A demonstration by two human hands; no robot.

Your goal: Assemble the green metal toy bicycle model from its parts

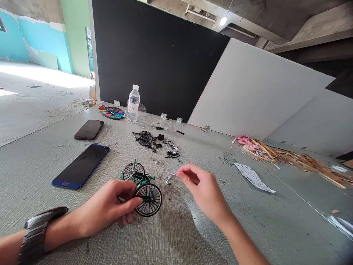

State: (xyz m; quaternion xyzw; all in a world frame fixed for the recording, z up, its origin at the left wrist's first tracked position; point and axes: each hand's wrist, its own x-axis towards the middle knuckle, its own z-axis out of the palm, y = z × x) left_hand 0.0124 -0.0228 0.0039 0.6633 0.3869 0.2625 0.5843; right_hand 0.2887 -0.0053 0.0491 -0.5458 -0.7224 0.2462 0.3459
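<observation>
Left hand: my thumb and fingers grip the green wheeled model, nearer me than the bottle.
Right hand: my fingertips pinch a thin silvery part, too small to identify.
Black model: near the bottle.

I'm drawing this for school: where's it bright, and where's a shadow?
Head view: the hanging bulb glows white; head view: light bleaches the far-left floor; head view: a soft shadow darkens the table beside the right forearm.

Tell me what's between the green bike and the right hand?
Small silvery and green bits, in the head view; I can't tell if they're held.
</observation>
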